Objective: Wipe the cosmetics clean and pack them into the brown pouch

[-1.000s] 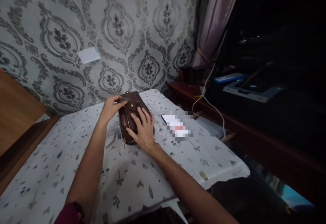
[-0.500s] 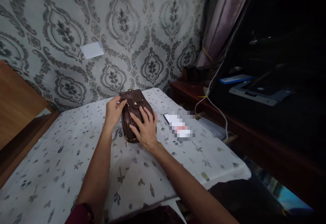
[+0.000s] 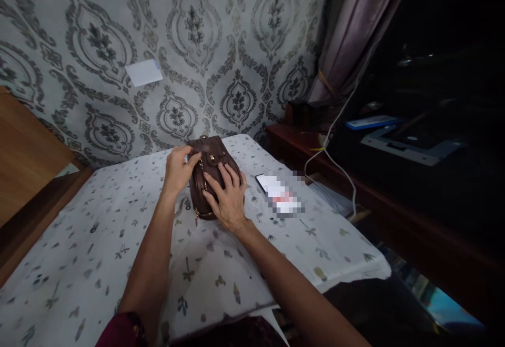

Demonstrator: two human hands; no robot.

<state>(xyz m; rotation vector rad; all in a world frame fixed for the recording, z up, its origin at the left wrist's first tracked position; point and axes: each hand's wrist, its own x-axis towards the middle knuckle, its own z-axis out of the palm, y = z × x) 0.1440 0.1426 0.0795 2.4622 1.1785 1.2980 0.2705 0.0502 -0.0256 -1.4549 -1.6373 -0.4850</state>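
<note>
A brown leather-look bag (image 3: 209,194) lies on the cloth-covered table, with a gold snap button on its flap and a gold zipper (image 3: 204,178) along its left side. My left hand (image 3: 179,168) is at the bag's upper left, thumb and fingers pinched at the far end of that zipper. The small part between the fingertips is hidden. Across the bag's right and middle, my right hand (image 3: 229,197) lies flat with fingers spread, pressing on it. Just right of this hand is a phone (image 3: 272,186) with a lit, partly blurred screen.
A patterned white cloth (image 3: 130,241) covers the table, which meets a wallpapered wall. A white card (image 3: 144,72) is on the wall. Wooden furniture (image 3: 31,152) borders the left. At right, a white cable (image 3: 339,162) hangs by a dark red desk (image 3: 292,131).
The view has shifted slightly. My left hand stays pinched at the zipper's far end, and my right hand keeps its place on the bag. No clear movement of the zipper shows.
</note>
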